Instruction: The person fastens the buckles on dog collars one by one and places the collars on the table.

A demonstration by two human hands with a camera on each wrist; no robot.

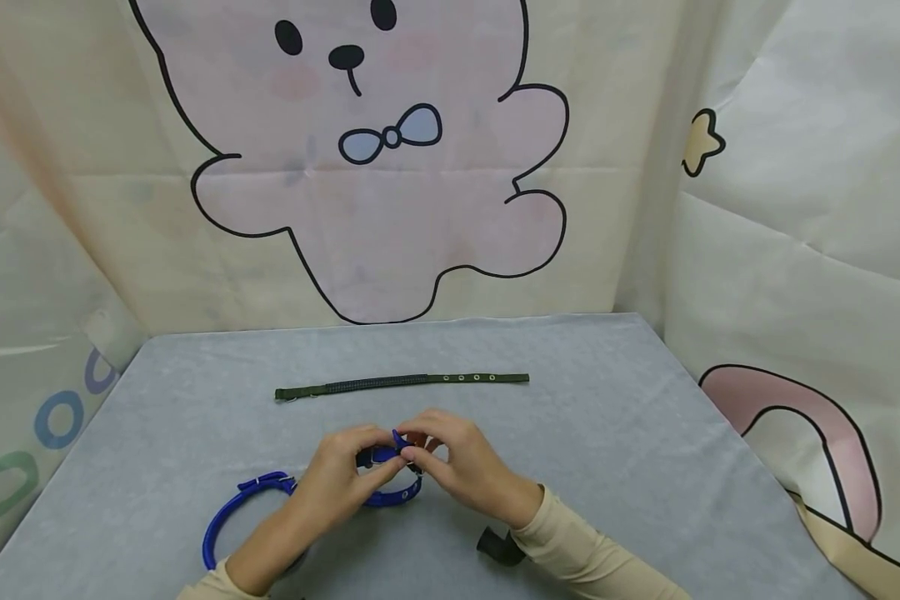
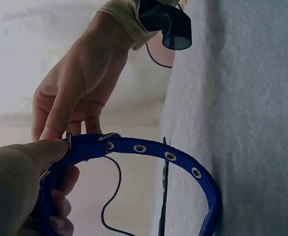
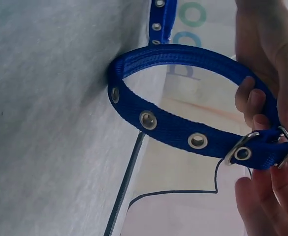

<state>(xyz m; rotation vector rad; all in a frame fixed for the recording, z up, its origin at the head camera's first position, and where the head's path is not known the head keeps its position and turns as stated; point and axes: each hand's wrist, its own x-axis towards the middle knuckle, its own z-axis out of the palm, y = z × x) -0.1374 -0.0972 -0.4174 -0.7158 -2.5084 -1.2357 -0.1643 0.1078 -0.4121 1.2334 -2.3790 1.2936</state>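
A blue collar [image 1: 393, 497] with metal eyelets is bent into a loop over the table, held between both hands. My left hand [image 1: 337, 471] grips the strap beside the buckle, its fingers curled round the band in the left wrist view. With thumb and fingertips, my right hand [image 1: 465, 467] pinches the strap end at the buckle [image 3: 284, 147]. The strap runs through the buckle, and a metal D-ring [image 3: 240, 147] sits beside it. Another blue collar [image 1: 221, 521], also looped, lies left of the hands, partly hidden behind the left forearm.
A green collar [image 1: 401, 382] with eyelets lies stretched out straight across the table beyond the hands. Grey cloth covers the table [image 1: 607, 417]. Printed curtains [image 1: 622, 208] hang behind and at both sides. A dark wrist camera [image 1: 498, 547] is on the right sleeve.
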